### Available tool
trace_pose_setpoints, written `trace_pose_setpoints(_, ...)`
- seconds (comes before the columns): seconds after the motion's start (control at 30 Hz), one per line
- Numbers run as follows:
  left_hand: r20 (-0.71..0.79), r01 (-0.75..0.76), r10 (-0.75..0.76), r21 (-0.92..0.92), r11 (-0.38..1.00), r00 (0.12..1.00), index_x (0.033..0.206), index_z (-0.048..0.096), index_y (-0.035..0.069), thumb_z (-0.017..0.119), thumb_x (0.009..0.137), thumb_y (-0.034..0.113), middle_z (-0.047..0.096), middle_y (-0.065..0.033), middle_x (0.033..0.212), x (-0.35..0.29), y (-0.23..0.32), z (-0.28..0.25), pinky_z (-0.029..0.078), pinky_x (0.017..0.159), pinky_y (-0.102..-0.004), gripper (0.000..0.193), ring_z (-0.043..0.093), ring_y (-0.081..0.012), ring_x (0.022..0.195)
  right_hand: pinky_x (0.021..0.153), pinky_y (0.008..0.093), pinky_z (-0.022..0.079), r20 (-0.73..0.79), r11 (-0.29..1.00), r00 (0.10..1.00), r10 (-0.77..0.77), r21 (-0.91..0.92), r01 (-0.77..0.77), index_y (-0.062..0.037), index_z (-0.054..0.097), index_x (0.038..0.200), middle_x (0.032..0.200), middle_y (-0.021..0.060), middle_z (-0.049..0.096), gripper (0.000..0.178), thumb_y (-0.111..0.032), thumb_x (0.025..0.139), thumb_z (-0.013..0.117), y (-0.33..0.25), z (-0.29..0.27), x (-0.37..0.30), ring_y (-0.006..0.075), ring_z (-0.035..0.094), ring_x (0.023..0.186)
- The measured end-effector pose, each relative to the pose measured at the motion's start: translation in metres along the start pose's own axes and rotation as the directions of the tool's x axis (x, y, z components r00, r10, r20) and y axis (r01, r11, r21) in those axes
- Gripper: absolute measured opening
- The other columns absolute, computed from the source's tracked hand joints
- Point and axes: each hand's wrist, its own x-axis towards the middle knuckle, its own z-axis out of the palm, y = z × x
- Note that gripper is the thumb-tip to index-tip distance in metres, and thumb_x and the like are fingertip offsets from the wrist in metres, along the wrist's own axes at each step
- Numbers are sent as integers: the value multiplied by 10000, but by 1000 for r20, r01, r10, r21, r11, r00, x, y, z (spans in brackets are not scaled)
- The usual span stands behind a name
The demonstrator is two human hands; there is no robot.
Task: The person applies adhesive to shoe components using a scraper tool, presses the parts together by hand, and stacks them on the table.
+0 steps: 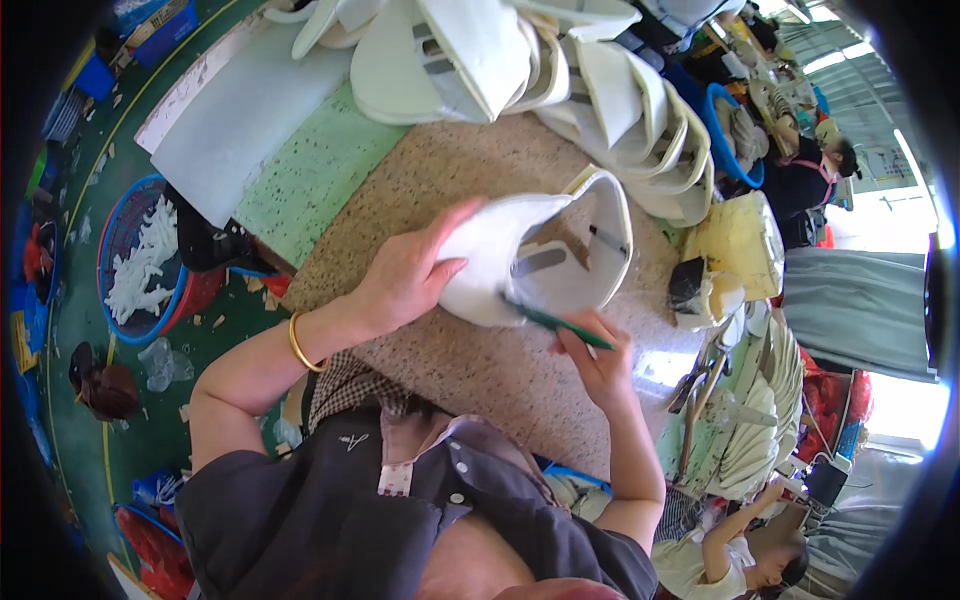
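Note:
A white, stiff, curved piece (485, 250), looking like a shoe upper with a looped band at its far right, rests on the speckled tabletop. My left hand (415, 265) grips its left side, thumb on the surface and fingers along the far edge. In my right hand (597, 360) is a slim green stick tool (565, 325), pinched near its back end. Its dark tip meets the near edge of the white piece, close to a grey oblong patch inside; whether it is a brush or a pen I cannot tell.
Many similar white pieces (610, 110) are heaped along the far side of the speckled table (440, 160). A yellowish tub (735, 245) stands at the right, near tools and stacked flat white pieces (765, 410). A blue-rimmed basket (150, 260) sits on the left floor. Other people work at the right.

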Motion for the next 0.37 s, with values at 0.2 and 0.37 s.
trace_pose_setpoints(0.2,-255,-230,204,-75,970,945,1332,335,50,570,821,-1,596,-187,1050,55,34,-41,505,743,-366,565,626,-279,891,535,269,500,-933,971,340,115,34,-236,22,622,908,746,97,645,266,-242,871,629,49,-122,-36,143,601,656)
trace_pose_setpoints(0.37,-433,-360,528,413,836,730,1327,294,-17,601,800,16,423,-225,1194,110,17,-32,369,1001,-419,611,435,-355,1150,777,309,505,-932,896,330,-146,-266,-355,4,589,1040,881,132,664,427,-361,832,666,191,-232,-62,197,649,729)
